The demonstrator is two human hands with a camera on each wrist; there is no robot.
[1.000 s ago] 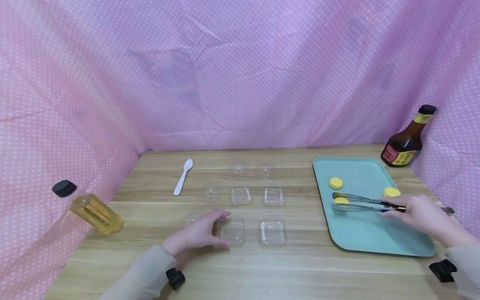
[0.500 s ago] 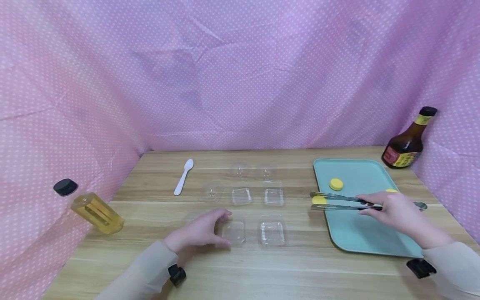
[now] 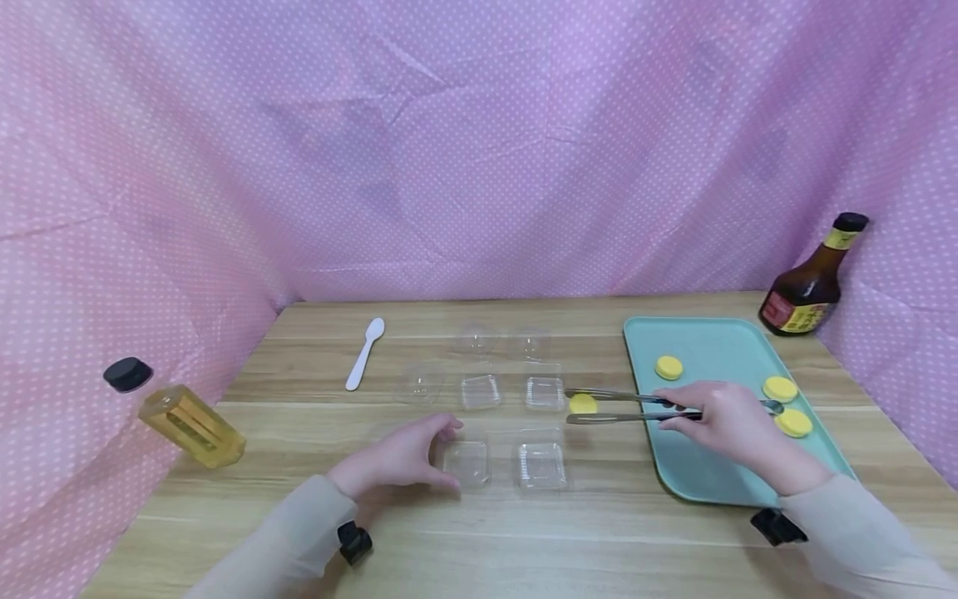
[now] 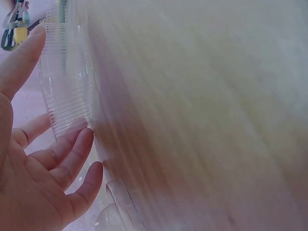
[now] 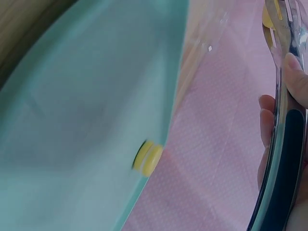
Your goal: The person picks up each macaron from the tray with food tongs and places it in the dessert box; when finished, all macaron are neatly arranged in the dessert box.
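My right hand [image 3: 722, 424] grips metal tongs [image 3: 609, 418] with dark handle parts. A yellow macaron [image 3: 583, 404] sits between the tong tips, just right of the small clear plastic boxes. In the right wrist view the tongs [image 5: 284, 144] run along the right edge, held by the fingers. My left hand [image 3: 400, 457] holds a clear plastic box [image 3: 467, 464] from its left side. In the left wrist view, the thumb is at one edge of that ribbed box [image 4: 67, 86] and the fingertips are at the other.
Several more clear boxes [image 3: 542, 466] and domed lids [image 3: 422, 383] lie mid-table. The green tray [image 3: 718, 333] bears a macaron [image 3: 669, 367] and two others. A white spoon [image 3: 366, 355], a bottle of yellow liquid [image 3: 193, 426] and a dark sauce bottle [image 3: 807, 287] stand around.
My right hand has moved left with the tongs, carrying the macaron off the tray and over the table towards the boxes. My left hand stays at its box.
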